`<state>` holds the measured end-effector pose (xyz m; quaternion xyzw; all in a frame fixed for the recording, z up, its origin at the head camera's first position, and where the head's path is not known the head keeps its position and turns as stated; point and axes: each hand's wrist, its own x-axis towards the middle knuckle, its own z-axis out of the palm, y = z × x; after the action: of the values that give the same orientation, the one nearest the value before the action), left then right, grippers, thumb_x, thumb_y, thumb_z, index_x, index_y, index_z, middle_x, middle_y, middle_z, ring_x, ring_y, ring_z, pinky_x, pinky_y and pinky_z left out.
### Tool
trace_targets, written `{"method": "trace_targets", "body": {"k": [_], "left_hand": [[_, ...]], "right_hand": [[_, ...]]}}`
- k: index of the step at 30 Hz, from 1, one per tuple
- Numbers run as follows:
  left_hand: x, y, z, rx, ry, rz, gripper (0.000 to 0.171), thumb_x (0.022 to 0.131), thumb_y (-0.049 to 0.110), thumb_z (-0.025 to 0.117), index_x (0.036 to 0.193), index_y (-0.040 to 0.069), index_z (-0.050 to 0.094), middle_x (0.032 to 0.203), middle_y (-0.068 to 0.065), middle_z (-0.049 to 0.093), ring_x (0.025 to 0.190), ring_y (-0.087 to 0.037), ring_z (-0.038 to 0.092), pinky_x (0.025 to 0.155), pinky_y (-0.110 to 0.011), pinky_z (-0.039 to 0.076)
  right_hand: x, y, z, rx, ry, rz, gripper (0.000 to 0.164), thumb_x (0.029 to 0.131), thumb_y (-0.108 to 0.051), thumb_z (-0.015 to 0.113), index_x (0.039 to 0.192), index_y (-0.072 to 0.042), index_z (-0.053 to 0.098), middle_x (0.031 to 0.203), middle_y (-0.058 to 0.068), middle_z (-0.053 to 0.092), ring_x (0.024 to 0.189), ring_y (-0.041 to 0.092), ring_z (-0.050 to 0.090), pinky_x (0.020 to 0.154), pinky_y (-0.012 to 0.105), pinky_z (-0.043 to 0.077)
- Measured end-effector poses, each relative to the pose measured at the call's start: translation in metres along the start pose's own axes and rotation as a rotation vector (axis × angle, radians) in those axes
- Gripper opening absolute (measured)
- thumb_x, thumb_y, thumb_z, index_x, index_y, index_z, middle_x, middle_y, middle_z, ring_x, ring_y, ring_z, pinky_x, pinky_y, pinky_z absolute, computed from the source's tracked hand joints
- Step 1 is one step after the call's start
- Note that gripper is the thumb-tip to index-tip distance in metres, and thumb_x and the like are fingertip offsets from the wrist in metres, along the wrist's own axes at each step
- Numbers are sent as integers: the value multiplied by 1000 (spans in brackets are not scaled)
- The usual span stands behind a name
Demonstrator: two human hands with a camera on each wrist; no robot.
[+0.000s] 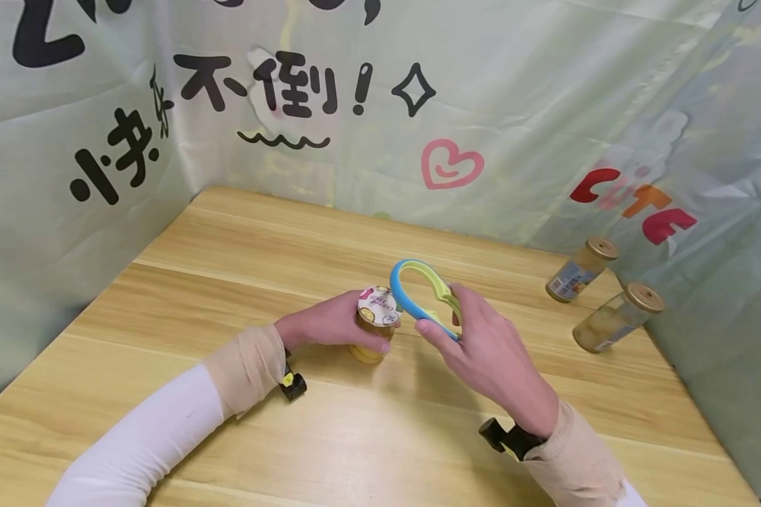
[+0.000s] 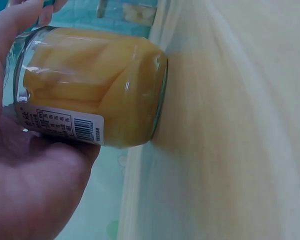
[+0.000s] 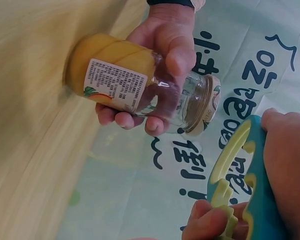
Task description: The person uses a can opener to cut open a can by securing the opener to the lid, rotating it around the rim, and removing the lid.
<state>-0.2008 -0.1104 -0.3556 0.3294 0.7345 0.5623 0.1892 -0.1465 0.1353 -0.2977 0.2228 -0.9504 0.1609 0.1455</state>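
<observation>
A glass jar of yellow fruit pieces point(image 2: 90, 85) with a printed lid point(image 1: 379, 307) stands upright on the table. My left hand point(image 1: 330, 324) grips it around the side, thumb and fingers curled about the glass. The label with a barcode shows in the left wrist view. My right hand point(image 1: 488, 352) holds a blue and yellow-green jar opener point(image 1: 409, 305), its loop pointing toward the lid. In the right wrist view, the opener point(image 3: 264, 170) is apart from the lid point(image 3: 210, 107), with a gap between them.
Two more jars with gold lids stand at the table's right side, a farther one point(image 1: 573, 278) and a nearer one point(image 1: 609, 324). A printed cloth point(image 1: 514, 105) hangs behind and along the sides of the wooden table point(image 1: 228, 267).
</observation>
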Motion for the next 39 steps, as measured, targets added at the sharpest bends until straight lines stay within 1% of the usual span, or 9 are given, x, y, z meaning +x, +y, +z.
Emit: {"method": "trace_targets", "body": {"k": [2,9,11,14,17,24,32,37,39], "left_hand": [[0,4,1,-13,4,0,47,79,11,77,120,1,57,117,-18,62,103,-19,58,96,-37,43],[7,-15,-2,-29,-17,35,44,78,16,79,118,11,59,117,-16,62,104,-17,58,96,-36,43],[8,-15,-2,-36,-21,39,44,78,15,78,118,11,58,117,-16,62,104,-19,58,98,-37,43],[9,-15,-2,-27,-14,41,45,78,13,78,119,14,58,116,-11,62,105,-18,57,98,-37,42],[9,-16,-2,-5,-2,43,47,77,12,79,119,17,57,113,-3,63,105,-17,57,99,-37,41],[7,-16,-3,-12,14,29,49,76,9,78,120,16,56,114,-1,62,108,-18,56,100,-38,40],[6,-15,-3,-48,20,17,58,77,7,77,127,14,51,119,-1,60,111,-18,55,103,-37,38],[5,-13,-2,-68,14,27,66,78,6,77,134,13,44,124,-5,57,113,-18,53,105,-37,36],[4,-11,-2,-72,17,30,69,77,6,77,136,14,42,128,-9,55,115,-18,51,105,-38,36]], "right_hand": [[2,-2,0,1,-5,6,73,89,-67,46,136,-11,43,94,2,53,76,17,54,60,35,44],[9,-6,2,19,-4,-22,70,89,-66,48,129,-9,46,88,2,53,64,15,48,53,29,40],[10,-8,2,21,-1,-35,67,89,-65,49,125,-9,47,85,1,52,60,15,46,51,28,39],[12,-11,3,23,-2,-48,64,87,-65,52,121,-10,47,82,0,51,60,14,45,49,28,38],[14,-12,5,23,-9,-57,65,86,-66,52,121,-12,47,81,0,50,60,14,45,49,27,38],[15,-15,8,23,-33,-69,67,86,-70,49,122,-13,49,79,2,52,58,13,45,48,28,37],[15,-21,9,-1,-72,-72,75,85,-73,46,126,-10,48,79,1,53,62,12,48,50,28,40],[14,-23,12,-29,-92,-72,80,83,-76,45,126,-8,48,76,-2,50,58,11,47,47,27,39],[14,-24,14,-38,-92,-78,83,83,-76,43,127,-6,49,77,-1,52,60,12,50,48,28,41]]}}
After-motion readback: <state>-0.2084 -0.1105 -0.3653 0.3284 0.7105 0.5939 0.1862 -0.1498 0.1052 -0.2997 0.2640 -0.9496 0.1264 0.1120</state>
